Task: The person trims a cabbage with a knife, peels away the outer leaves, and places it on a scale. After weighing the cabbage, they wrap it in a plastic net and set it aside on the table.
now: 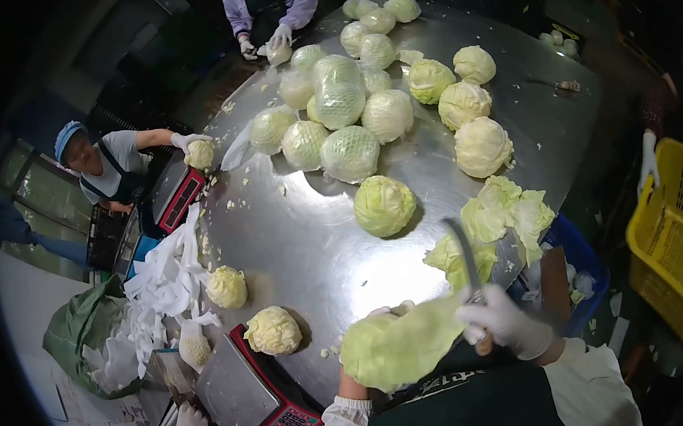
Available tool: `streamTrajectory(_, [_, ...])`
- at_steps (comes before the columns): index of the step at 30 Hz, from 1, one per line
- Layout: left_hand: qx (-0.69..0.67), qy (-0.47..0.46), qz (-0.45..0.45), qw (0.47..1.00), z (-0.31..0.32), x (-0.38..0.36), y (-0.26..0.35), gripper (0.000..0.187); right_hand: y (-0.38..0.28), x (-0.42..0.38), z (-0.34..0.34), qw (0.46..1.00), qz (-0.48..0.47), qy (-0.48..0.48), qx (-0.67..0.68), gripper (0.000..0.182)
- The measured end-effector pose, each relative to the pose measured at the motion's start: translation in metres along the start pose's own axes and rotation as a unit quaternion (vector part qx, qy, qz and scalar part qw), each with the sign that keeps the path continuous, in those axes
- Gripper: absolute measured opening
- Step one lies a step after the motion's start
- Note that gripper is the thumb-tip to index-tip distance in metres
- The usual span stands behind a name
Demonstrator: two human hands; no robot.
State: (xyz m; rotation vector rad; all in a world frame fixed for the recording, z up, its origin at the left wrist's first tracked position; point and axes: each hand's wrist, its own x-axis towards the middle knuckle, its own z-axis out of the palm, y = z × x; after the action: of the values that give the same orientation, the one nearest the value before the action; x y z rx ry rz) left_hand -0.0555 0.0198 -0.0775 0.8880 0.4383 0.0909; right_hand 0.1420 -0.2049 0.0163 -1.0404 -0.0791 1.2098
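Observation:
My right hand (507, 322), in a white glove, is closed round the handle of a knife (466, 256) whose dark curved blade points up and away over the table. Against that hand lies the right end of a broad pale green cabbage leaf, part of the cabbage (379, 353) close in front of my body. Gloved fingertips of my left hand (396, 310) show at the cabbage's far edge; the rest of that hand is hidden behind it. Loose cabbage leaves (496, 216) lie just beyond the blade, and a trimmed cabbage (384, 205) sits farther in on the table.
Wrapped cabbages (339, 90) and bare ones (483, 146) crowd the far half of the metal table (303, 231). Red scales (281, 423), white foam nets (167, 273), a blue bin (595, 266) and a yellow crate (672, 245) surround it. Co-workers' gloved hands (194, 142) handle cabbages.

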Motion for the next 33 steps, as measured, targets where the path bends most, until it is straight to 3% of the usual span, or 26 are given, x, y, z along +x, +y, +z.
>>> streamTrajectory(2, [-0.155,0.0,0.053,0.986,-0.032,0.008,-0.007,0.051,-0.012,0.002,-0.009,0.99,-0.098,0.104,0.01,0.025])
streamTrajectory(3, [-0.255,-0.009,0.07,0.964,-0.039,0.012,-0.002,0.055,-0.011,0.01,-0.022,0.977,-0.129,0.156,-0.072,0.023])
streamTrajectory(4, [-0.252,-0.014,0.078,0.964,-0.037,0.016,0.012,0.055,-0.011,0.015,-0.029,0.965,-0.151,0.179,-0.115,0.017])
streamTrajectory(7, [-0.205,0.145,0.173,0.952,-0.041,0.03,0.05,0.067,-0.008,0.017,-0.04,0.947,-0.164,0.191,-0.201,0.009])
streamTrajectory(8, [-0.204,0.139,0.184,0.951,-0.056,0.038,0.058,0.067,-0.006,0.014,-0.04,0.945,-0.164,0.191,-0.21,0.008])
streamTrajectory(10, [0.012,0.26,0.276,0.925,-0.079,0.051,0.078,0.062,0.004,0.014,-0.046,0.903,-0.218,0.196,-0.313,0.009])
streamTrajectory(11, [0.013,0.252,0.285,0.925,-0.087,0.054,0.084,0.062,0.008,0.015,-0.05,0.89,-0.237,0.195,-0.336,0.01])
streamTrajectory(12, [0.177,0.333,0.323,0.868,-0.081,0.055,0.095,0.064,0.01,0.017,-0.054,0.876,-0.255,0.197,-0.359,0.011])
streamTrajectory(13, [0.332,0.403,0.349,0.778,-0.078,0.058,0.105,0.067,0.01,0.019,-0.059,0.873,-0.263,0.202,-0.357,0.011])
streamTrajectory(14, [0.333,0.394,0.354,0.781,-0.082,0.06,0.113,0.067,0.01,0.02,-0.066,0.87,-0.26,0.206,-0.364,0.013])
streamTrajectory(16, [0.554,0.444,0.366,0.602,-0.098,0.062,0.126,0.075,0.001,0.015,-0.072,0.864,-0.26,0.225,-0.368,0.014])
streamTrajectory(18, [0.599,0.467,0.319,0.567,-0.114,0.063,0.135,0.078,-0.022,0.003,-0.072,0.809,-0.302,0.266,-0.428,0.016])
streamTrajectory(19, [0.608,0.494,0.302,0.543,-0.121,0.064,0.138,0.077,-0.027,-0.002,-0.077,0.817,-0.285,0.287,-0.411,0.016])
streamTrajectory(20, [0.583,0.498,0.279,0.578,-0.115,0.059,0.146,0.075,-0.033,-0.008,-0.081,0.826,-0.288,0.294,-0.386,0.016])
streamTrajectory(22, [0.566,0.52,0.247,0.59,-0.135,0.062,0.153,0.072,-0.041,-0.019,-0.093,0.826,-0.287,0.322,-0.362,0.015])
streamTrajectory(24, [0.675,0.561,0.167,0.449,-0.135,0.069,0.166,0.072,-0.037,-0.024,-0.124,0.8,-0.324,0.338,-0.375,0.014])
streamTrajectory(25, [0.669,0.563,0.178,0.451,-0.121,0.075,0.174,0.072,-0.038,-0.03,-0.132,0.788,-0.319,0.377,-0.367,0.013])
streamTrajectory(27, [0.753,0.474,0.268,0.369,-0.094,0.083,0.177,0.074,-0.042,-0.041,-0.151,0.747,-0.317,0.446,-0.378,0.011])
streamTrajectory(29, [0.749,0.372,0.299,0.459,-0.056,0.106,0.171,0.081,-0.044,-0.055,-0.169,0.667,-0.308,0.512,-0.446,0.014])
streamTrajectory(31, [0.67,0.273,0.33,0.605,-0.039,0.143,0.15,0.089,-0.046,-0.068,-0.183,0.608,-0.214,0.554,-0.528,0.014])
streamTrajectory(33, [0.676,0.232,0.285,0.639,0.009,0.163,0.131,0.095,-0.041,-0.074,-0.191,0.586,-0.18,0.566,-0.551,0.018])
